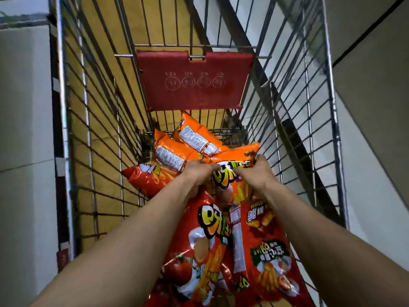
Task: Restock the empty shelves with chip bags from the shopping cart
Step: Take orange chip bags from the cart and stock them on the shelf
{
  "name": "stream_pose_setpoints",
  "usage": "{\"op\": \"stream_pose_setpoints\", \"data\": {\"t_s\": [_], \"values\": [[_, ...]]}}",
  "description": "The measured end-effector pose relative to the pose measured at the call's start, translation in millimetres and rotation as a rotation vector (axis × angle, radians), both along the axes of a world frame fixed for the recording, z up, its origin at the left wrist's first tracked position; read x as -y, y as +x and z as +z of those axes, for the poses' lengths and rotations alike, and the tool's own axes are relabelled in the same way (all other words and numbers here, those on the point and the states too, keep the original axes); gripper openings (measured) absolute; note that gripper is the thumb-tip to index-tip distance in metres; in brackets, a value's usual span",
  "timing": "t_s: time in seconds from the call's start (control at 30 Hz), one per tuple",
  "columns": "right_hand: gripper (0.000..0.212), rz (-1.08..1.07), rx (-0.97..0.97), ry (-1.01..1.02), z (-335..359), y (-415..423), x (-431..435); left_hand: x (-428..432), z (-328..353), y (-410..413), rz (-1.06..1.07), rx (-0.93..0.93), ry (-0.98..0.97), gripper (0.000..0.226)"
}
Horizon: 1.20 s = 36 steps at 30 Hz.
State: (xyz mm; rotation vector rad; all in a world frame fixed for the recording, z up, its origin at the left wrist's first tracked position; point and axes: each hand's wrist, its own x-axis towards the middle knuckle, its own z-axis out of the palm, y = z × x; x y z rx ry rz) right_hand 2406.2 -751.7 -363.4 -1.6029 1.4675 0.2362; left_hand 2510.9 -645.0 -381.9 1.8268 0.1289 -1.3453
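Head-camera view looking straight down into a wire shopping cart, with both bare forearms reaching in from the bottom of the frame. The left grip and right grip are both clamped on one orange chip bag, fingers curled over its upper edge. The left grip is near the middle of that edge and the right is close to its far corner. The bag lies between the two grips, with its printed logo showing just below the knuckles. It rests across two large red chip bags, which fill the near end of the cart. More orange bags lie label-side up just beyond the grips, and another red bag sits against the left wall. A red fold-down seat flap hangs at the far end. The shelves are not in view. To do this step well, the bag should probably be lifted straight up by its sealed edge (squeezing the puffed middle risks crushing the chips), clear of the wire sides, without dragging the neighbouring bags along.
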Motion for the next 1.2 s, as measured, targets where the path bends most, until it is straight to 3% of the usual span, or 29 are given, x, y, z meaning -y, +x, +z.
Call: {"op": "stream_pose_setpoints", "data": {"t_s": [0.17,0.23,0.33,0.37,0.47,0.53,0.63,0.67,0.73,0.8,0.83,0.97,1.07,1.1,1.2], "values": [[0.086,-0.092,0.082,0.12,-21.6,-0.7,11.2,6.2,-16.0,18.5,-0.072,-0.095,-0.019,0.049],[0.072,-0.096,0.102,0.102,-16.7,2.7,18.1,6.2,-18.1,18.1,-0.073,-0.096,-0.069,0.061],[0.034,-0.167,0.238,0.13,-0.9,10.4,28.3,7.7,-15.9,20.5,0.051,-0.039,-0.192,0.057],[0.031,-0.191,0.289,0.156,2.8,16.1,31.5,9.8,-10.6,24.5,0.125,-0.034,-0.245,0.054],[0.048,-0.275,0.421,0.193,13.2,44.0,37.7,13.3,13.4,43.2,0.246,0.004,-0.364,0.051],[0.068,-0.258,0.471,0.178,16.8,65.3,36.4,13.0,22.0,52.8,0.166,0.081,-0.386,0.049],[0.088,-0.181,0.484,0.19,15.1,85.7,26.6,7.2,31.6,59.7,0.071,0.073,-0.355,0.066],[0.087,-0.187,0.485,0.215,12.0,89.4,24.9,4.4,31.5,63.4,0.099,0.05,-0.328,0.066],[0.067,-0.187,0.491,0.238,8.6,90.2,20.5,-0.7,29.2,73.7,0.242,0.049,-0.269,0.053],[0.045,-0.056,0.396,0.097,-5.2,84.1,22.8,-6.8,19.3,84.7,0.466,0.094,-0.238,0.045],[0.037,0.042,0.31,0.025,-11.3,78.3,22.8,-9.5,13.3,88.1,0.545,0.137,-0.227,0.054],[0.059,0.38,0.014,-0.019,-42.1,66.8,14.8,-19.0,-7.2,82.6,0.564,0.334,-0.104,0.075],[0.071,0.424,-0.052,-0.068,-53.9,69.3,9.8,-18.9,-14.0,81.6,0.493,0.369,-0.051,0.097],[0.068,0.411,-0.066,-0.093,-53.7,69.5,9.3,-18.1,-14.8,82.7,0.483,0.369,-0.047,0.101],[0.027,0.359,-0.054,-0.175,-52.1,66.5,8.3,-18.0,-13.2,85.1,0.478,0.353,-0.057,0.11]]}}
